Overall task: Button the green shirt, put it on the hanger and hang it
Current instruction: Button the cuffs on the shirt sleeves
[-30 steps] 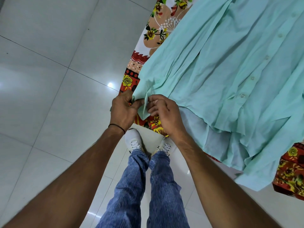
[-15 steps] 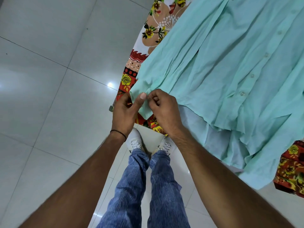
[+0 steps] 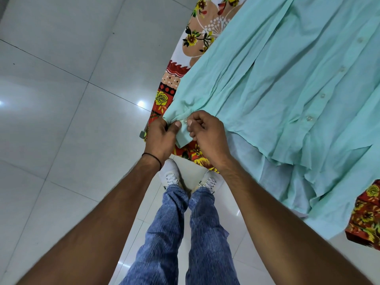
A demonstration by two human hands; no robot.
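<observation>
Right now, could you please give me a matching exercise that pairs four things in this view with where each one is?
Things:
1. green shirt
2. sleeve cuff
3. black band
4. white shoes

Places:
A. on the tiled floor
B. round the wrist behind the left hand
C. spread over the floral cloth
D. pinched between the left hand and the right hand

Pairs: 1-C, 2-D, 3-B, 4-A.
</observation>
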